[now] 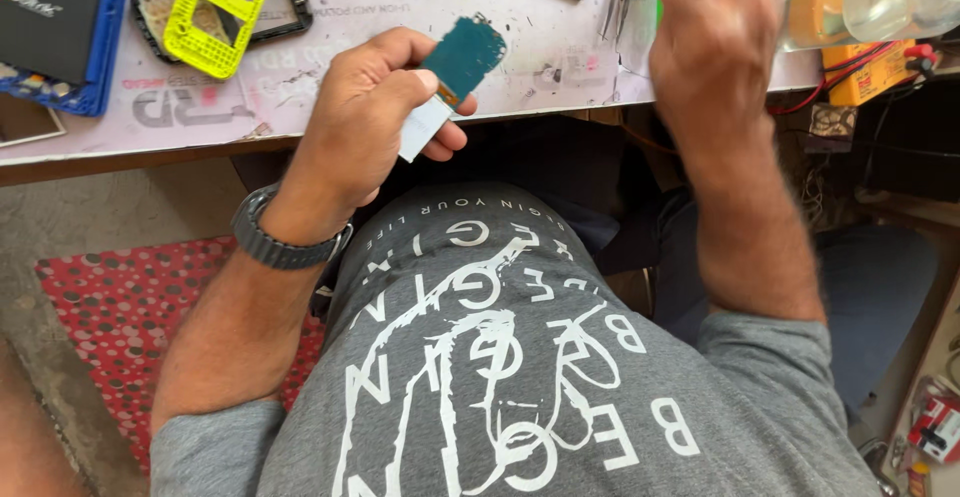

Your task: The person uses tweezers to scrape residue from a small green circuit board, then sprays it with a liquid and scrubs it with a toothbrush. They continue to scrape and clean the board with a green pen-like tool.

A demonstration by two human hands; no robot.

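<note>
A small teal circuit board (455, 72) is pinched by its white lower end between thumb and fingers of the left hand (365, 117), above the bench edge (150, 147). Judged light, thin, rigid, fragile; best gripped by the edges. The right hand (715, 42) is raised, blurred, fingers loosely together, empty.

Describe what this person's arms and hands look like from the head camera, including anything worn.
Both hands, the left hand and the right hand, are bare, with no gloves or rings visible. The left wrist carries a dark grey wristwatch with a ribbed band. Both forearms are bare; short grey T-shirt sleeves end near the elbows. The right hand is motion-blurred.
</note>
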